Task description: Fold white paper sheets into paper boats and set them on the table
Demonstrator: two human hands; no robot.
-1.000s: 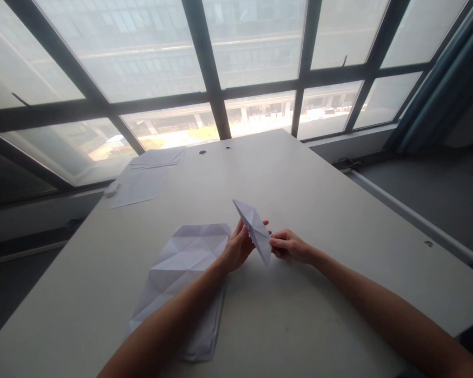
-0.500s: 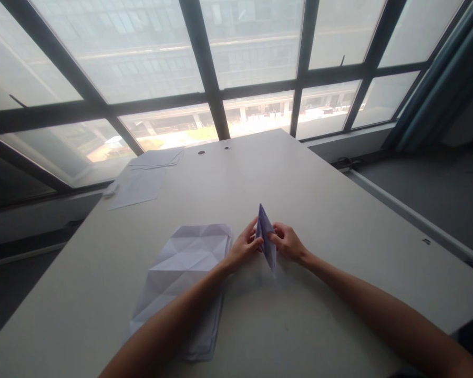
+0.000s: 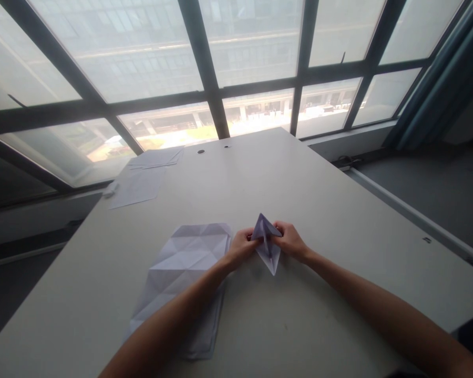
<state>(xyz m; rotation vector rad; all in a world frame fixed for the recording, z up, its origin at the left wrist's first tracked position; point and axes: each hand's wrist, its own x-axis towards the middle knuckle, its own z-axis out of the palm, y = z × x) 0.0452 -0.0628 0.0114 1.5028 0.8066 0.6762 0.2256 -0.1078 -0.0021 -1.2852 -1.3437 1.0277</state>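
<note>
A piece of folded paper (image 3: 271, 255), pale lilac and pointed at its top and bottom, is held just above the white table between my two hands. My left hand (image 3: 242, 245) grips its left side, the thumb reaching toward the fold in the middle. On the opposite side my right hand (image 3: 290, 241) pinches the paper, its thumb also toward the centre. The paper is spread into a diamond shape with a crease down the middle. Some fingers are hidden behind it.
Left of my hands lies a stack of creased paper sheets (image 3: 185, 262), partly under my left forearm. More flat sheets (image 3: 137, 186) and a small white crumpled thing (image 3: 110, 190) are at the table's far left. Windows (image 3: 256, 47) rise beyond the table's (image 3: 339, 304) far edge.
The folded paper has gone from a narrow, nearly closed shape to a wider, spread diamond. Its top point has dropped slightly. Both thumbs have moved in toward its middle.
</note>
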